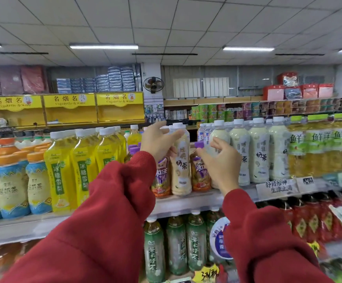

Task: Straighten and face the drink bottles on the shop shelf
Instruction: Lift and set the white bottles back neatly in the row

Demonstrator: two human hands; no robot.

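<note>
A cream milk-tea bottle (181, 160) with a white cap stands upright at the front of the top shelf (186, 203), label facing me. On either side of it is a shorter purple-capped tea bottle, one on its left (162, 176) and one on its right (200, 176). My left hand (158, 141) hovers by the cream bottle's neck with fingers spread, thumb tip near the cap. My right hand (221, 158) is spread too, its thumb just under the right bottle's purple cap. It partly hides another milk-tea bottle behind it.
Yellow pear-drink bottles (84, 170) and blue-labelled milk-tea bottles (37, 190) fill the shelf to the left. More cream milk-tea bottles (260, 152) and yellow-green juice bottles (317, 152) stand to the right. Green tea bottles (176, 242) and red-labelled bottles (313, 221) sit on the shelf below.
</note>
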